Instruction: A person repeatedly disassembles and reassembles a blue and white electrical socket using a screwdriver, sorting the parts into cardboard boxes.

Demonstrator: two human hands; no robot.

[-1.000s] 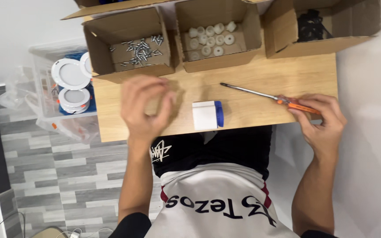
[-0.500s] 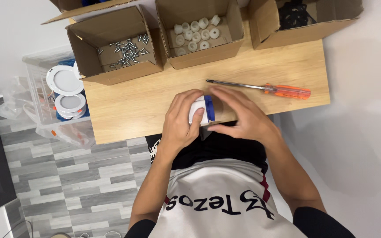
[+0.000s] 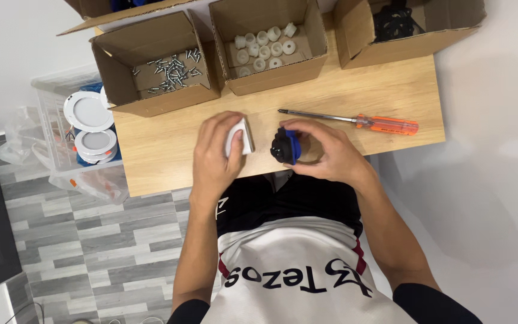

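Separating two halves at frame centre: I see the left hand (image 3: 214, 157) gripping the white cap (image 3: 239, 137), the right hand (image 3: 325, 151) pinching the blue-black body (image 3: 286, 146), apparently fully parted. Next move calls for the screwdriver (image 3: 355, 120) lying just above.

Head camera, looking straight down from above

The single view faces down over the person's chest onto the wooden bench (image 3: 151, 150), near enough that both forearms fill the lower frame; open cardboard boxes (image 3: 151, 90) line the top edge, grey floor tiles (image 3: 61, 228) show at left.
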